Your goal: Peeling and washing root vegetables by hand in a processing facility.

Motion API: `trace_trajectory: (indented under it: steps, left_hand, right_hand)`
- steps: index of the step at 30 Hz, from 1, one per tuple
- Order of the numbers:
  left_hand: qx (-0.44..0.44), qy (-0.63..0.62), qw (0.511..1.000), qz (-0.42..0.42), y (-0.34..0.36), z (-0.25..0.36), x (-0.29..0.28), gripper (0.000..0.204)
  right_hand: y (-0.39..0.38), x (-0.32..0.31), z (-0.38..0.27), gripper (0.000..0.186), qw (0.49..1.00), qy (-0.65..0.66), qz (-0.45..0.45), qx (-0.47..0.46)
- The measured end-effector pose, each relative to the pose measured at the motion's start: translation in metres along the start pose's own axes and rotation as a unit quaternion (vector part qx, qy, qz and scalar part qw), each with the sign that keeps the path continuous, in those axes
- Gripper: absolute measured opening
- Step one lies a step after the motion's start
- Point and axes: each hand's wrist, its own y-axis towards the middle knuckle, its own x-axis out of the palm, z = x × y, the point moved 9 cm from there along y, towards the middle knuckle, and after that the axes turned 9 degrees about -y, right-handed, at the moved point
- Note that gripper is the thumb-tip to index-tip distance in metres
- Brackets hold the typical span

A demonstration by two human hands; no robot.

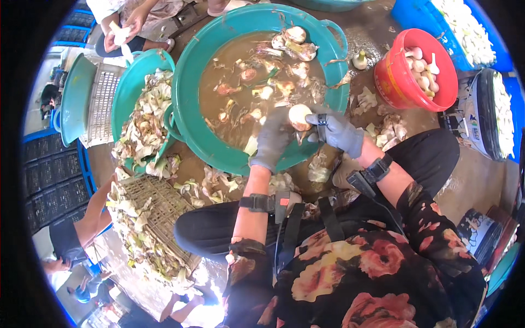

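My left hand [272, 134], in a grey glove, grips a pale round bulb [300, 117] with brown trailing skins. My right hand [334, 134], also gloved, holds the bulb's right side, with a dark band across its fingers. Both are raised over a large teal tub [184, 68] of muddy water, in which several bulbs and loose skins [265, 92] float, with a cluster of bulbs [295, 35] at the far right.
Skins fill a teal basin [122, 101] and cover a crate [147, 194] at left. A red bucket [394, 79] of bulbs, a blue crate [416, 33] and a black-rimmed bucket [465, 120] stand right. Co-workers' hands [131, 24] hold white pieces at upper left; others work lower left.
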Motion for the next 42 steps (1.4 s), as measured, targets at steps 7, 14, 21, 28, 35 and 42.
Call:
trace_trajectory:
  steps: [7,14,21,28,35,42]
  left_hand:
    - [-0.249,-0.263,0.925,0.118,-0.038,-0.02,-0.006,0.018]
    - [-0.183,-0.193,0.947,0.183,-0.044,-0.028,-0.004,0.012]
    - [-0.242,-0.158,0.941,0.174,-0.048,-0.039,0.0,0.013]
    - [-0.171,0.161,0.959,0.16,-0.033,-0.045,-0.06,0.017]
    - [-0.143,-0.108,0.973,0.146,-0.028,-0.067,-0.054,0.006]
    - [-0.196,-0.366,0.908,0.049,-0.037,-0.037,-0.029,0.006]
  right_hand:
    - [0.003,-0.01,0.007,0.043,0.983,-0.089,0.161,-0.026]
    - [0.006,-0.027,0.022,0.045,0.911,-0.306,0.266,-0.081]
    - [-0.003,-0.018,0.011,0.038,0.921,-0.296,0.211,-0.138]
    - [-0.021,-0.02,0.026,0.016,0.999,-0.025,0.023,-0.029]
    - [0.003,-0.017,0.013,0.038,0.945,-0.307,0.107,-0.048]
    - [0.02,-0.007,0.022,0.055,0.866,-0.488,0.085,0.07]
